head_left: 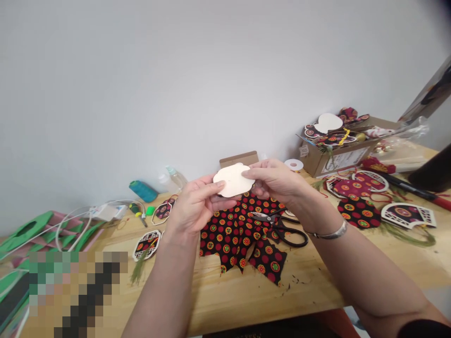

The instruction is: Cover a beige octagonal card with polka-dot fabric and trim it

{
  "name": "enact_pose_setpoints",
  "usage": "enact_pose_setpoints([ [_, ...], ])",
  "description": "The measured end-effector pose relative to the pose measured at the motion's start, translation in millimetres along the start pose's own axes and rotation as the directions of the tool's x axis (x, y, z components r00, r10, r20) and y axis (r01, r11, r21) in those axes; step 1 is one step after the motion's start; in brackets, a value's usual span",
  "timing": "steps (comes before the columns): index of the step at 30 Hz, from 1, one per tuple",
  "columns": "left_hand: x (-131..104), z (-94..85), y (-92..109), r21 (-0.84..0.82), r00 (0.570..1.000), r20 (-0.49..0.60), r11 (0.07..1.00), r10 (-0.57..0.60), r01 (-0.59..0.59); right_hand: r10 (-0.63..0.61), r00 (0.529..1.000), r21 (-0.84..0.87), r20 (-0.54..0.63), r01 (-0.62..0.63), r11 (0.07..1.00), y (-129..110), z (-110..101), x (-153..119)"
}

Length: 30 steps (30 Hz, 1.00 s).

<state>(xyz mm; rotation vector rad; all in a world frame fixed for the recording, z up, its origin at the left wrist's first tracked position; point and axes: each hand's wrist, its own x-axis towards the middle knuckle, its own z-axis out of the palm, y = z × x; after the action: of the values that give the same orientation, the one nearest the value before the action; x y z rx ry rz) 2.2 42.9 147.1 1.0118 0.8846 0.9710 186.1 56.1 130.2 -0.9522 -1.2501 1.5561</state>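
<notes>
Between my two hands is a cream-white card cutout with a scalloped outline [230, 182], raised above the table. My left hand [199, 199] pinches its left end, thumb on top and fingers beneath. At the right end, my right hand [271, 178] grips it the same way, and a bracelet circles that wrist. A dark edge shows under the card; its underside is hidden. Below lies black fabric with red dots and flower rounds [229, 230], its lower edge cut jagged. Black-handled scissors [289, 234] rest on the fabric beneath my right hand.
A cardboard box [345, 157] full of patterned pieces stands at the back right. Fan-shaped and rounded ornaments [408, 215] lie before it. On the left are a teal thread spool [143, 191], a clear bottle [175, 177], a tasselled ornament [147, 245] and green-and-pink folded material [38, 230].
</notes>
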Motion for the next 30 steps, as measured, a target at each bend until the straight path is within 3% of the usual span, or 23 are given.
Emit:
enact_pose_setpoints([
  [13, 0, -1.2, 0, -0.001, 1.0, 0.03, 1.0, -0.003, 0.003, -0.043, 0.999, -0.077, -0.003, 0.043, 0.996, 6, -3, 2],
  [23, 4, -2.8, -2, -0.001, 0.999, -0.023, 1.0, 0.03, -0.03, -0.071, 0.997, -0.042, -0.02, 0.07, 0.997, 4, -2, 0],
  [27, 8, -0.5, -8, -0.165, 1.0, -0.027, 0.986, -0.013, 0.009, -0.08, 0.997, -0.03, -0.022, 0.079, 0.996, 1, -2, -2],
  [30, 8, 3.0, -12, -0.342, 0.997, 0.036, 0.936, -0.073, 0.081, -0.138, 0.99, -0.012, 0.015, 0.139, 0.99, 1, -3, -4],
])
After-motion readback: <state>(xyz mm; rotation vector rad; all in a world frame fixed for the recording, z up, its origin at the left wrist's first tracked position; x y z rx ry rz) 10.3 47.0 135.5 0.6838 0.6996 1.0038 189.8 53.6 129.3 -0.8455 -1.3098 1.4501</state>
